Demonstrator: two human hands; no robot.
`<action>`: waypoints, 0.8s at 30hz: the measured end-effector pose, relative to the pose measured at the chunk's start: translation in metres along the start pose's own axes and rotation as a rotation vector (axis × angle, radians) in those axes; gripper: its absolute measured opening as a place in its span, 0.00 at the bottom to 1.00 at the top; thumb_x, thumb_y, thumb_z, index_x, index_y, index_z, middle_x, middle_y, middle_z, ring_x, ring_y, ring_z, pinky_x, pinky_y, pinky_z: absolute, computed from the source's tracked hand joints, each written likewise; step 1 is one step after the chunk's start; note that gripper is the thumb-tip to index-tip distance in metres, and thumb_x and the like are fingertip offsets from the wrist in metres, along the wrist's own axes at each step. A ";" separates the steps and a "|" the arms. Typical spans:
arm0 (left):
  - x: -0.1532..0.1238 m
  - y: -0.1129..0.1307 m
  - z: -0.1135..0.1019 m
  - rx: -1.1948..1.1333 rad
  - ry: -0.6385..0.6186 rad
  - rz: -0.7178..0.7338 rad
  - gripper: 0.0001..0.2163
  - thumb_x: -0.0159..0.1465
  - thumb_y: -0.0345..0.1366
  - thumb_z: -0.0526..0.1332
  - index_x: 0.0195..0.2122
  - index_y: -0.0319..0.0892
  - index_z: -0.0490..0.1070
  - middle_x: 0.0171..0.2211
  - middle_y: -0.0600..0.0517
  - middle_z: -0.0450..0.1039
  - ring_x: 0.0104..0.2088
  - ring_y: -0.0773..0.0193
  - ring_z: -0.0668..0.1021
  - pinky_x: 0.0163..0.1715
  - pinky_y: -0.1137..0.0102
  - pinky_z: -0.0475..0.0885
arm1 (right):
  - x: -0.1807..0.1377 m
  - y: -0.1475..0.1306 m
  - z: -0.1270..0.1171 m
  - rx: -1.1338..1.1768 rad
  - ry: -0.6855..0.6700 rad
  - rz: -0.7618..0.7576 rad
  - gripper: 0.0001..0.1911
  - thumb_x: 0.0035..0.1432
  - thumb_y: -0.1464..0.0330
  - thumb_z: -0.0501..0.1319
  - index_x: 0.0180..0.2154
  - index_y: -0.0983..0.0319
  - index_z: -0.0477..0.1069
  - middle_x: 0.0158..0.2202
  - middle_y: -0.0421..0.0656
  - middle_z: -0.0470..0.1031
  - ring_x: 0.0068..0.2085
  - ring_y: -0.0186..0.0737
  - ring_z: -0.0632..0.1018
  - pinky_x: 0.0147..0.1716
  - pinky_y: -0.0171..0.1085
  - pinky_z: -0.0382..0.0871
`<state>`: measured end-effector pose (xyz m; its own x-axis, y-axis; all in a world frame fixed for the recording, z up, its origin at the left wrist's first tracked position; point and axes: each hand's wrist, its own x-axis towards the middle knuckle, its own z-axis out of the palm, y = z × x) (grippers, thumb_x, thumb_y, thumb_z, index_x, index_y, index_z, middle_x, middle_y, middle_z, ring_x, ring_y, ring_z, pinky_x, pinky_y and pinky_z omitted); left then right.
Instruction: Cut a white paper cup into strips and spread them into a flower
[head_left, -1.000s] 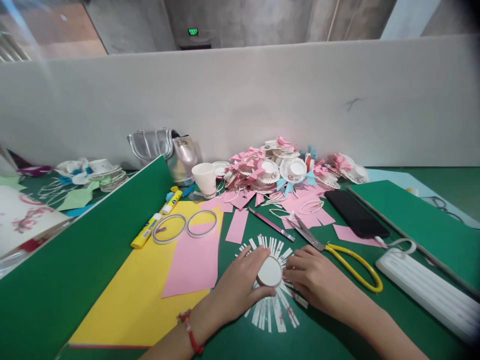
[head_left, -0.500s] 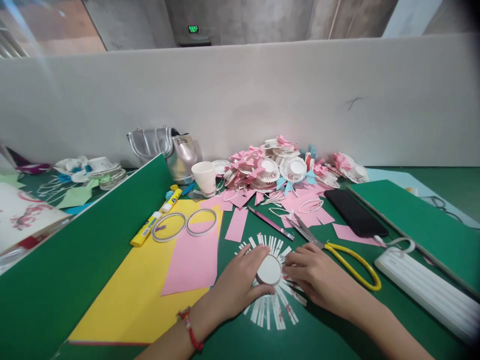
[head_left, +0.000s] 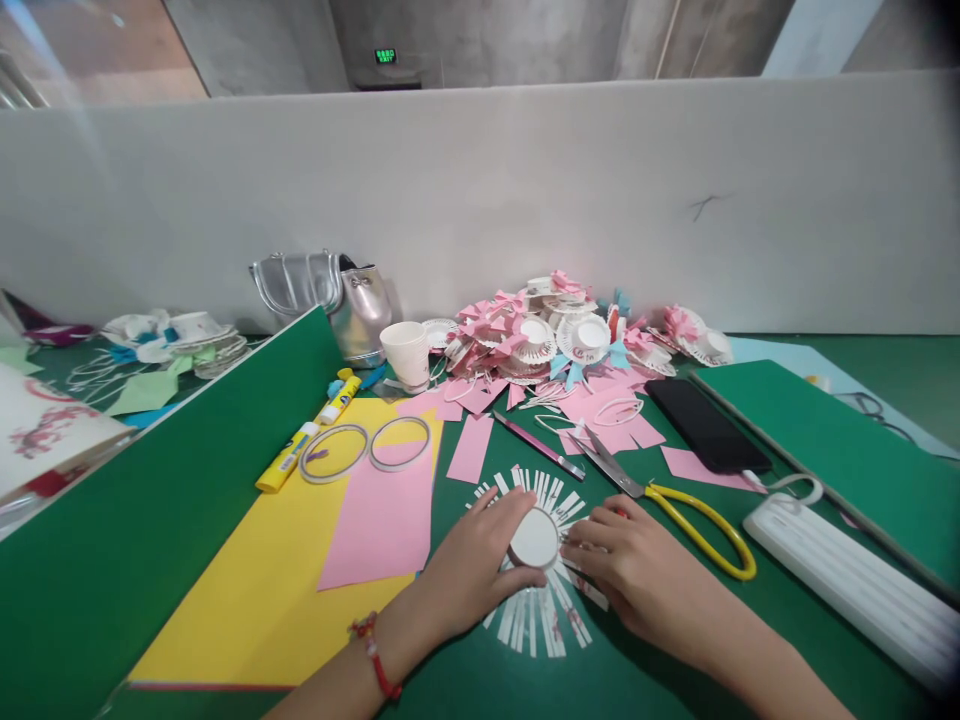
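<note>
A white paper cup (head_left: 533,538), cut into thin strips that fan out around its round base, lies base up on the green table. My left hand (head_left: 495,545) holds it from the left, thumb below the base and fingers above. On the right, my right hand (head_left: 626,560) has its fingers curled together over the strips beside the base, closed on them; the fingertips are partly hidden. Yellow-handled scissors (head_left: 697,520) lie behind and right of that hand, blades pointing away. A purple pencil-like stick (head_left: 538,445) is beyond the cup.
Yellow paper (head_left: 247,590) and pink paper (head_left: 379,530) lie left, with two tape rolls (head_left: 400,444) and glue sticks (head_left: 287,458). Behind is a pile of decorated cups (head_left: 525,335). A phone (head_left: 705,425) and white power strip (head_left: 847,590) are right; a green divider (head_left: 187,510) stands left.
The right fingers have shifted slightly over the strips at the cup's right side. The left hand keeps its place on the cup. The whole view has moved a little.
</note>
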<state>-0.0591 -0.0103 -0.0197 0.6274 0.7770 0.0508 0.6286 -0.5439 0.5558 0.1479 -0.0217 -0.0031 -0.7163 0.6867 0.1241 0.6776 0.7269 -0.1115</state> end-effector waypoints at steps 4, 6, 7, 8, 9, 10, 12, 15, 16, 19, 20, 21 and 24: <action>0.000 -0.001 0.000 -0.010 0.005 0.008 0.27 0.59 0.42 0.61 0.58 0.45 0.55 0.57 0.45 0.65 0.58 0.55 0.66 0.59 0.56 0.57 | 0.000 -0.003 -0.001 0.030 -0.039 -0.005 0.14 0.57 0.82 0.55 0.35 0.59 0.73 0.35 0.41 0.77 0.34 0.41 0.73 0.37 0.41 0.55; 0.000 -0.001 0.000 -0.009 0.006 0.003 0.27 0.59 0.42 0.61 0.57 0.45 0.55 0.57 0.45 0.65 0.58 0.55 0.66 0.59 0.56 0.57 | 0.001 -0.005 0.000 0.021 -0.051 -0.016 0.13 0.57 0.82 0.54 0.32 0.61 0.72 0.33 0.42 0.76 0.33 0.41 0.73 0.37 0.41 0.55; 0.000 -0.001 0.001 -0.008 0.004 0.002 0.27 0.59 0.42 0.61 0.58 0.45 0.55 0.58 0.44 0.65 0.59 0.56 0.65 0.59 0.56 0.57 | 0.001 -0.006 0.000 0.019 -0.055 -0.020 0.13 0.57 0.82 0.54 0.31 0.61 0.72 0.32 0.42 0.76 0.32 0.41 0.73 0.37 0.41 0.55; 0.000 -0.001 0.001 -0.007 0.004 0.001 0.27 0.59 0.42 0.61 0.58 0.44 0.55 0.58 0.44 0.64 0.59 0.56 0.65 0.60 0.57 0.56 | 0.001 -0.007 0.000 0.023 -0.060 -0.022 0.13 0.56 0.81 0.54 0.31 0.61 0.72 0.32 0.42 0.76 0.32 0.41 0.72 0.37 0.42 0.56; 0.000 -0.001 0.001 -0.006 0.003 0.000 0.27 0.59 0.42 0.61 0.58 0.44 0.55 0.58 0.44 0.64 0.59 0.56 0.65 0.60 0.57 0.56 | 0.000 -0.008 -0.001 0.031 -0.066 -0.023 0.12 0.56 0.81 0.54 0.32 0.61 0.72 0.31 0.42 0.76 0.32 0.41 0.72 0.37 0.42 0.56; 0.000 -0.001 0.001 -0.006 0.004 -0.001 0.27 0.59 0.41 0.61 0.58 0.43 0.55 0.58 0.44 0.64 0.59 0.56 0.65 0.60 0.57 0.56 | 0.000 -0.009 -0.002 0.045 -0.069 -0.024 0.12 0.55 0.81 0.54 0.32 0.61 0.72 0.31 0.41 0.76 0.32 0.41 0.72 0.37 0.42 0.56; 0.000 -0.001 0.002 -0.008 0.003 -0.003 0.27 0.59 0.41 0.61 0.58 0.43 0.54 0.58 0.44 0.64 0.59 0.56 0.64 0.60 0.57 0.55 | -0.001 -0.011 -0.003 0.086 -0.079 -0.027 0.12 0.55 0.81 0.54 0.33 0.60 0.72 0.32 0.41 0.76 0.33 0.42 0.72 0.38 0.42 0.57; 0.000 -0.001 0.001 -0.016 -0.001 0.002 0.27 0.59 0.40 0.61 0.58 0.43 0.54 0.58 0.43 0.63 0.59 0.56 0.64 0.60 0.56 0.54 | -0.001 -0.015 -0.002 0.138 -0.074 -0.023 0.13 0.56 0.80 0.53 0.33 0.60 0.73 0.34 0.41 0.76 0.33 0.42 0.72 0.38 0.41 0.58; 0.000 -0.001 0.001 -0.019 -0.003 0.003 0.27 0.60 0.40 0.61 0.58 0.43 0.54 0.58 0.43 0.63 0.59 0.56 0.64 0.60 0.56 0.54 | -0.001 -0.016 -0.002 0.154 -0.067 -0.015 0.13 0.57 0.79 0.53 0.34 0.60 0.73 0.34 0.41 0.76 0.34 0.42 0.72 0.38 0.41 0.58; 0.000 0.000 -0.001 -0.020 -0.013 -0.004 0.27 0.59 0.40 0.61 0.58 0.43 0.54 0.59 0.43 0.63 0.59 0.56 0.64 0.60 0.56 0.55 | -0.002 -0.017 -0.002 0.207 -0.043 0.021 0.13 0.57 0.79 0.54 0.35 0.59 0.73 0.35 0.41 0.76 0.35 0.42 0.71 0.37 0.40 0.58; 0.000 0.001 -0.001 -0.017 -0.017 -0.010 0.27 0.59 0.39 0.62 0.58 0.42 0.54 0.59 0.43 0.63 0.60 0.56 0.64 0.60 0.56 0.55 | -0.003 -0.016 -0.002 0.224 -0.042 0.024 0.13 0.57 0.79 0.53 0.34 0.59 0.73 0.35 0.40 0.75 0.35 0.41 0.71 0.38 0.40 0.58; 0.000 0.002 -0.002 -0.015 -0.021 -0.017 0.28 0.59 0.39 0.62 0.58 0.41 0.54 0.59 0.42 0.63 0.60 0.56 0.64 0.60 0.56 0.55 | -0.003 -0.016 -0.002 0.236 -0.044 0.024 0.13 0.57 0.80 0.53 0.33 0.59 0.72 0.34 0.40 0.75 0.35 0.40 0.70 0.38 0.39 0.58; 0.001 0.002 -0.002 -0.019 -0.023 -0.020 0.28 0.58 0.38 0.63 0.58 0.40 0.55 0.58 0.42 0.63 0.59 0.55 0.64 0.60 0.56 0.55 | -0.003 -0.015 -0.004 0.255 -0.049 0.015 0.14 0.57 0.81 0.52 0.32 0.59 0.71 0.33 0.39 0.75 0.33 0.39 0.70 0.39 0.39 0.58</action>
<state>-0.0580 -0.0103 -0.0167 0.6252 0.7802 0.0202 0.6327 -0.5217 0.5723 0.1407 -0.0349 0.0018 -0.7176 0.6926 0.0737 0.6288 0.6897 -0.3590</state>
